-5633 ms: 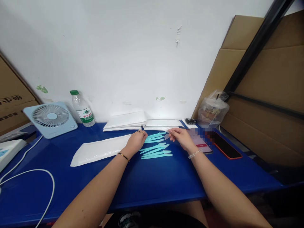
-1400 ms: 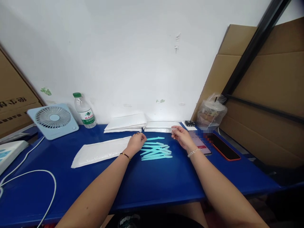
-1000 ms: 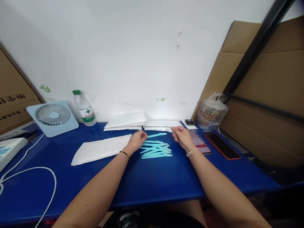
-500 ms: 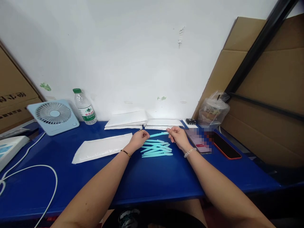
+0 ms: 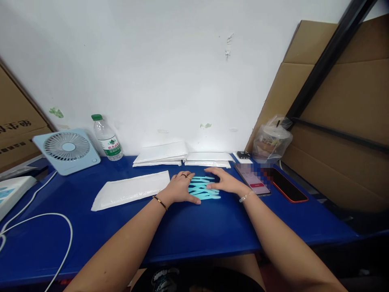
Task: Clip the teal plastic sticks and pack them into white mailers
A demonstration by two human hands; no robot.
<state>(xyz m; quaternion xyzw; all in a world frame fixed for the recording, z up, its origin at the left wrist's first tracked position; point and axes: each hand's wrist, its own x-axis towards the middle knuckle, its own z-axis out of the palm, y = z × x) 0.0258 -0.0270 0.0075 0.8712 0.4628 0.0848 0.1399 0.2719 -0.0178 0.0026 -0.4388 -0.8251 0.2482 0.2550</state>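
Note:
Several thin turquoise plastic sticks (image 5: 202, 189) lie in a loose pile in the middle of the blue table (image 5: 194, 231). My left hand (image 5: 180, 188) rests at the pile's left side, fingers stretched out and touching the sticks. From the right, my right hand (image 5: 224, 182) lies flat against the pile with its fingers spread. Neither hand holds a stick. A white padded envelope (image 5: 132, 189) lies flat just left of my left hand.
Stacks of white envelopes (image 5: 182, 156) sit by the wall. A pale blue fan (image 5: 67, 149) and a water bottle (image 5: 105, 138) stand at the back left, a white cable (image 5: 36, 227) in front. Two phones (image 5: 270, 182), a bagged cup (image 5: 271, 140) and cardboard are on the right.
Half a second ago both hands pinched one stick by its ends above the pile. That stick is now down, and both hands have opened and closed in on the pile from either side.

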